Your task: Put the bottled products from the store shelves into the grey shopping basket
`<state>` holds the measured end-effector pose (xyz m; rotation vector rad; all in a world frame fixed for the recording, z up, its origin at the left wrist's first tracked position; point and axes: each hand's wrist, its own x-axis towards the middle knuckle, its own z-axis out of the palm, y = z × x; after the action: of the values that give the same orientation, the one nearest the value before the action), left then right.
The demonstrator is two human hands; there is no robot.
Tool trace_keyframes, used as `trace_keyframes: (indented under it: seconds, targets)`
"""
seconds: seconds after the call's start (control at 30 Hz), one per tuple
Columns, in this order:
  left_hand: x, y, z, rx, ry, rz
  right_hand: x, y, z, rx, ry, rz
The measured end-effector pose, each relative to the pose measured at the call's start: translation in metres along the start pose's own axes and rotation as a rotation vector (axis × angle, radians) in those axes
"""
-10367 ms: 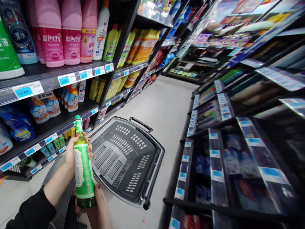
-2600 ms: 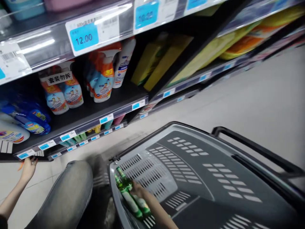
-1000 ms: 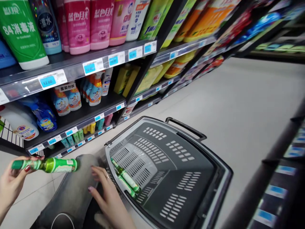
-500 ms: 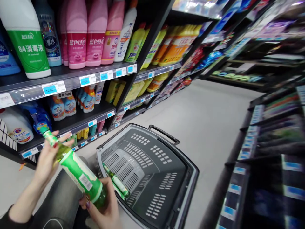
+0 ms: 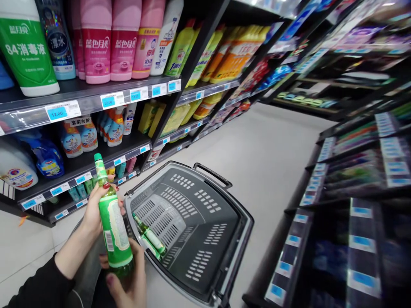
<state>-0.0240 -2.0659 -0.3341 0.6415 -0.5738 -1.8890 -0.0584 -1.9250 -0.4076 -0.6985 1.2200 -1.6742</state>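
Observation:
A green glass bottle point(image 5: 112, 222) with a green and cream label stands nearly upright between my two hands, its green cap at the top. My left hand point(image 5: 94, 209) is wrapped round the neck and shoulder. Around the base curls my right hand point(image 5: 130, 276), the thumb in front and part of the fingers hidden behind the glass. Just to the right is a grey and black shopping basket point(image 5: 221, 192) with slotted walls. Inside it, along its left side, lies another green bottle point(image 5: 152, 239); more green beside that one is partly cut off by the rim.
On the left, a dark shelf unit point(image 5: 160, 87) holds pink bottles point(image 5: 96, 55), a green-and-white disinfectant bottle point(image 5: 28, 55) and spray bottles point(image 5: 71, 141). A grey floor aisle point(image 5: 257, 141) runs ahead. More shelving point(image 5: 298, 239) with price tags, blurred, borders the right.
The held bottle has swung from a leftward slant to nearly upright, with its label turned. My left hand has moved right and closed more fully round the neck. The view has shifted slightly.

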Motion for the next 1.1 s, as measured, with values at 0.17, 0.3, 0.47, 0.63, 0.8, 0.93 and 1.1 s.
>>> trace_keyframes:
  seconds: [0.17, 0.3, 0.47, 0.63, 0.8, 0.93, 1.1]
  targets:
    - [0.002, 0.001, 0.003, -0.064, -0.059, -0.013, 0.002, -0.012, -0.003, 0.354, -0.252, 0.270]
    - [0.004, -0.001, 0.003, 0.000, -0.052, 0.021, 0.004, -0.010, -0.006, -0.135, -0.117, -0.035]
    - [-0.003, -0.006, 0.008, 0.211, 0.096, -0.023, 0.016, -0.016, -0.011, -0.962, 0.155, -0.570]
    - [-0.008, -0.008, 0.007, 0.163, 0.175, -0.106, 0.018, -0.021, -0.009, -0.994, 0.185, -0.669]
    - [-0.008, -0.009, 0.005, 0.162, 0.141, -0.116, 0.016, -0.021, -0.008, -0.963, 0.196, -0.651]
    - [-0.008, -0.010, 0.007, 0.163, 0.152, -0.097, 0.019, -0.022, -0.011, -0.978, 0.184, -0.661]
    - [-0.006, -0.012, 0.008, 0.160, 0.170, -0.092, 0.018, -0.021, -0.014, -0.981, 0.169, -0.641]
